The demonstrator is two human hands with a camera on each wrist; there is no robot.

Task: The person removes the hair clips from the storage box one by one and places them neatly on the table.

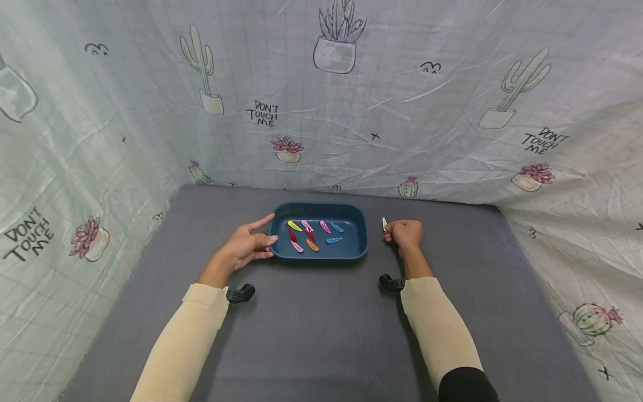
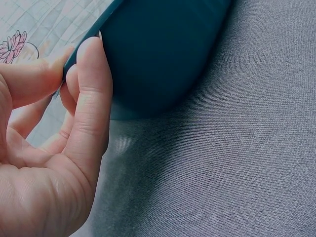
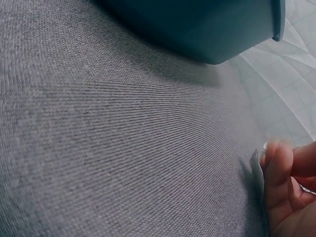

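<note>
A dark blue rectangular tray [image 1: 321,259] lies on the grey cloth, holding several small snap hair clips. Among them are a yellow clip [image 1: 294,225], an orange clip [image 1: 312,245] and a blue clip [image 1: 334,240], along with red and pink ones. My left hand [image 1: 246,243] pinches the tray's left rim; in the left wrist view the thumb and fingers [image 2: 94,74] sit on either side of the wall. Right of the tray, my right hand [image 1: 406,234] pinches a white hair clip [image 1: 384,222] by its lower end, low over the cloth. In the right wrist view the fingers mostly hide this clip.
Grey cloth [image 1: 311,324] covers the table under both forearms. Behind the table and along both sides hangs a pale curtain [image 1: 392,111] printed with cacti and words. A black wrist device [image 1: 241,293] is on the left wrist, another black device [image 1: 391,283] on the right.
</note>
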